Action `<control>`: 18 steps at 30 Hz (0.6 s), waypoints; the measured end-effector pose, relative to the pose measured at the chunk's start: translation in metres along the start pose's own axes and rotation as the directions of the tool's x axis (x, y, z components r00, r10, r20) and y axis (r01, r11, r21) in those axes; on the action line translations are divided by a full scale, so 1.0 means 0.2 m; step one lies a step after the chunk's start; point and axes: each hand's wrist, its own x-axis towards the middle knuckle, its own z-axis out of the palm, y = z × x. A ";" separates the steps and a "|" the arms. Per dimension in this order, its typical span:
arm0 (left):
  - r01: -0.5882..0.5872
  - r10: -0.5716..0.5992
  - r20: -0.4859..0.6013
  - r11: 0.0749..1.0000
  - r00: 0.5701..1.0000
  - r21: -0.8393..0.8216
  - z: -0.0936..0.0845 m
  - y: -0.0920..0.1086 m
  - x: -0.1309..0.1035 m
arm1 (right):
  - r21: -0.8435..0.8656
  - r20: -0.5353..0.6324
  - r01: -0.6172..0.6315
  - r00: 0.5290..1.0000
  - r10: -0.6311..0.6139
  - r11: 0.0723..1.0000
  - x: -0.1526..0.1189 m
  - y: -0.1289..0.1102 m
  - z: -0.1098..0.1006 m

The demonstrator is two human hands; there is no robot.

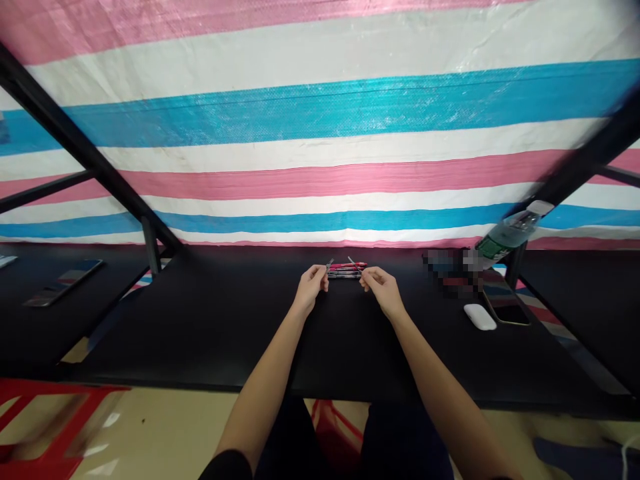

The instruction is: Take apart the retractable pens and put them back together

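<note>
My left hand [311, 288] is closed in a pinch on a short, thin dark piece [330, 264] that looks like part of a pen; its tip points up and away. Opposite it, my right hand [383, 289] pinches a slim grey pen-like stick [353, 262], tilted up to the left. Between and just beyond the hands lie several pens [345, 274], side by side across the black table. One red pen [346, 267] is at the back of the group. The fingers cover the lower ends of both held pieces.
At the right stand a plastic bottle [510, 235], leaning, a phone [505, 301] and a white earbud case [480, 317], near a blurred-out patch. Another phone [65, 283] lies far left. Black metal posts [90, 153] frame the table [210, 333]; a striped sheet [320, 113] hangs behind.
</note>
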 end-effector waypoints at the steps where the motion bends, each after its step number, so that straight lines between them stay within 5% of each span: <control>1: 0.008 -0.008 0.012 1.000 1.000 -0.004 0.00 0.01 0.00 | 0.061 -0.011 -0.025 1.000 0.026 0.998 0.00 0.00 0.00; 6: 0.002 -0.001 0.059 1.000 0.998 -0.014 0.00 0.02 -0.01 | 0.183 0.007 -0.077 0.997 0.077 0.980 0.00 -0.01 0.01; 18: -0.008 0.008 0.090 1.000 0.996 0.006 0.00 0.00 0.00 | 0.104 0.066 -0.095 0.994 0.088 0.990 -0.01 -0.02 0.01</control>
